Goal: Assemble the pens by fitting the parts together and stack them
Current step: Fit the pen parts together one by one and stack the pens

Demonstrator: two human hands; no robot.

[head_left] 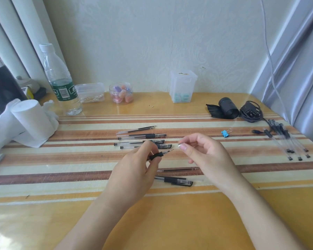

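Note:
My left hand (134, 170) grips a pen barrel (159, 155) by its black grip, the refill tip pointing right. My right hand (202, 154) pinches a small silver tip piece (179, 145) between thumb and forefinger, a short gap to the right of that tip. Several unassembled pens and refills (143, 138) lie in a loose group beyond my hands. A loose refill (177, 170) and a capped pen (175, 181) lie on the table between my wrists. A stack of several finished pens (287, 141) lies at the far right.
A water bottle (60, 83), paper rolls (31, 120) and small plastic containers (121, 93) stand along the back and left. A black roll (226, 107), a coiled cable (251, 111) and a blue binder clip (225, 133) sit at the back right. The striped mat (61, 159) covers the table's middle.

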